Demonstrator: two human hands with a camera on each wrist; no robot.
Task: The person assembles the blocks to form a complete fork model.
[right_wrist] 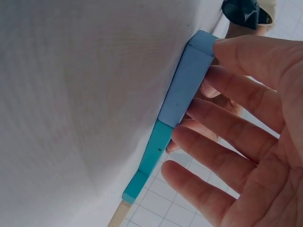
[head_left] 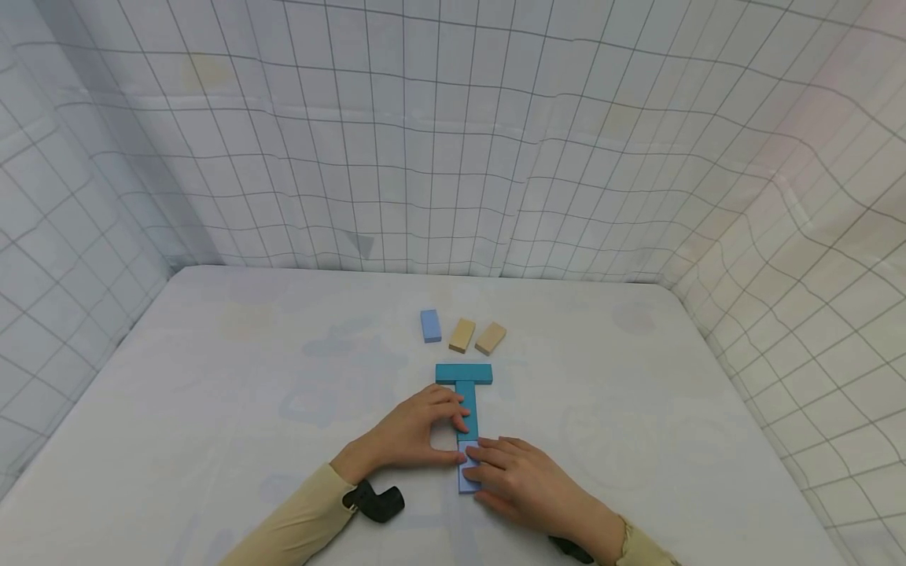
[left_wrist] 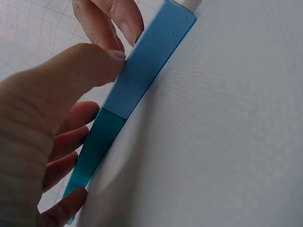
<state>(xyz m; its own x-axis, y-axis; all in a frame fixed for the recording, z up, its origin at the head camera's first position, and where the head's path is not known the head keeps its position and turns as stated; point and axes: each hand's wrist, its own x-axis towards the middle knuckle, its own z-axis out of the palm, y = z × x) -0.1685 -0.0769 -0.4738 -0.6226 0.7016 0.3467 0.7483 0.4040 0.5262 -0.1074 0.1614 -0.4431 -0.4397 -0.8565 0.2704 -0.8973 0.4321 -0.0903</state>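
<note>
Sleeves: closest, around my wrists.
Left hand: loosely spread, thumb touching the pale-blue block, fingers along the teal stem.
Right hand: fingers extended along the pale-blue block's right side.
Teal crossbar: topping the stem, toward the tabletop's far edge.

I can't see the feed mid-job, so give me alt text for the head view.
A person's left grip and right grip touch a near blue block set against the foot of a teal T on a white table. Beyond the T lie a far blue block and two tan blocks.
</note>
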